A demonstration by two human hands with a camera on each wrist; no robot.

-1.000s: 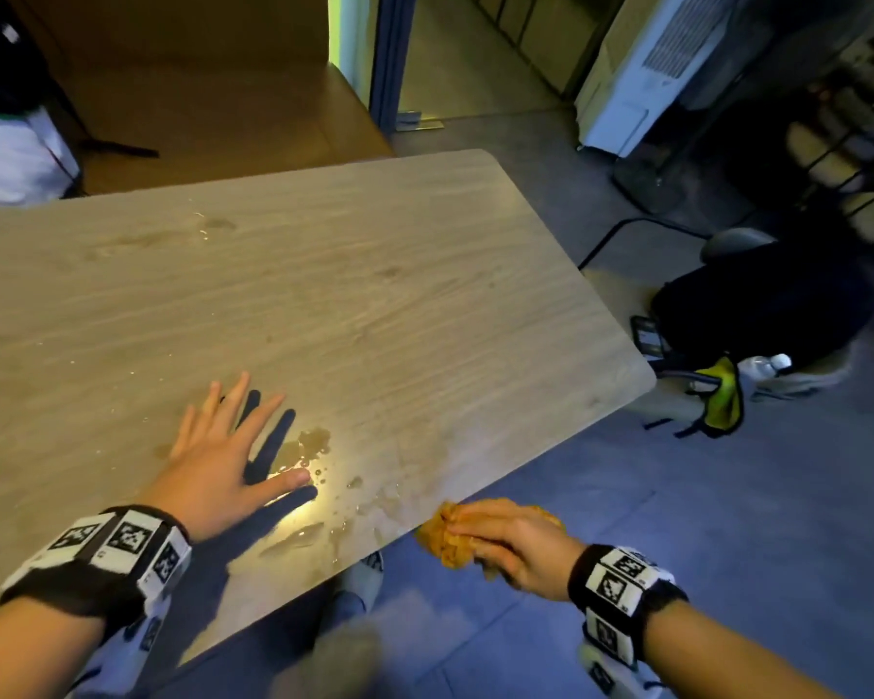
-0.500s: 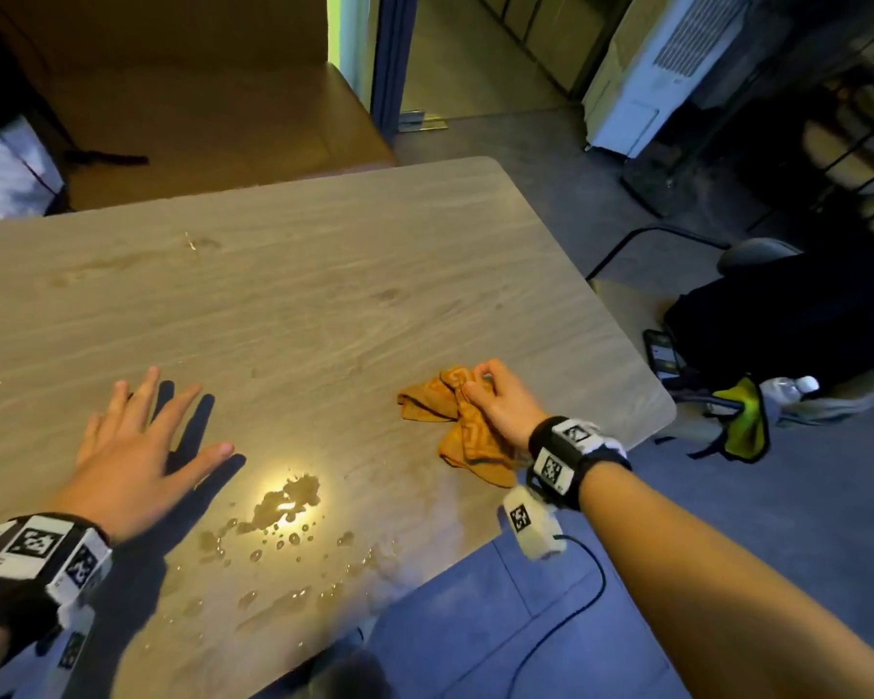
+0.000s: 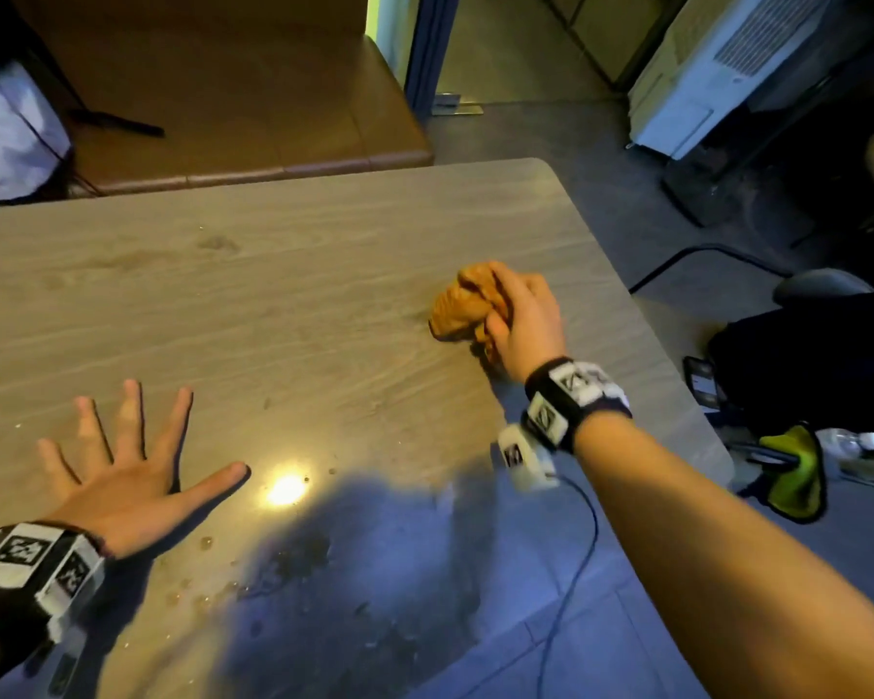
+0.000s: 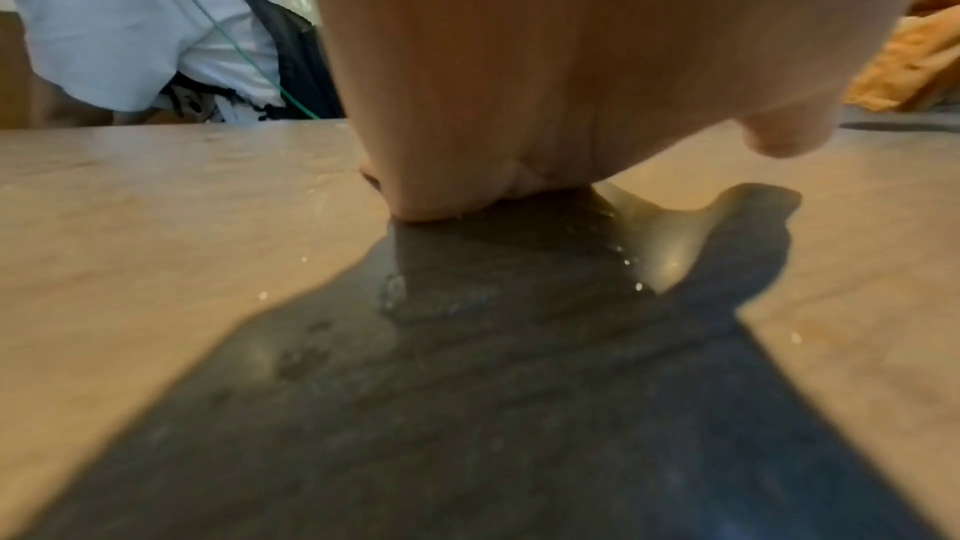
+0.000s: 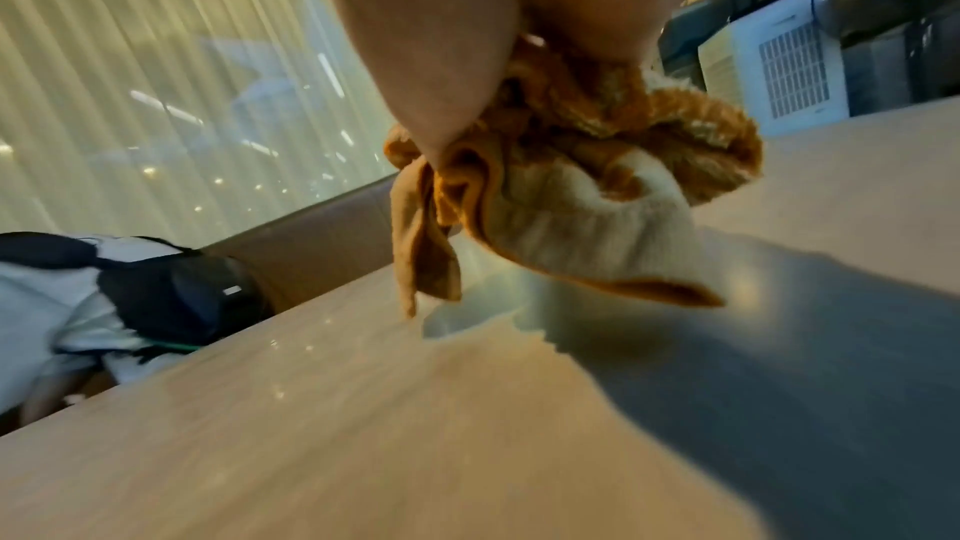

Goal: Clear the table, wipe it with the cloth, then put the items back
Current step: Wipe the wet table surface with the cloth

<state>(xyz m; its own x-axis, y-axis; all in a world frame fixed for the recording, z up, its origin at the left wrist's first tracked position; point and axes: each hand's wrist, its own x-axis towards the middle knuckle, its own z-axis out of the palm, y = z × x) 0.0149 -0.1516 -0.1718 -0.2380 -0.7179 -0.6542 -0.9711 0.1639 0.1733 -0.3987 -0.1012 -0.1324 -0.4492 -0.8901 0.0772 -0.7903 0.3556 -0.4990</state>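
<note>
We see the right hand (image 3: 523, 317) out near the far right corner of the tabletop (image 3: 283, 295), fingers curled round a bunched orange cloth (image 3: 462, 310) that sits against the wood. Our left hand (image 3: 122, 476) lies flat and spread near the near edge, well apart from the cloth. Between the hands, a bright glint of light (image 3: 286, 489) and scattered droplets (image 3: 208, 544) on the surface. Off the table's right side, a yellow-green rag (image 3: 798, 471) on the floor.
</note>
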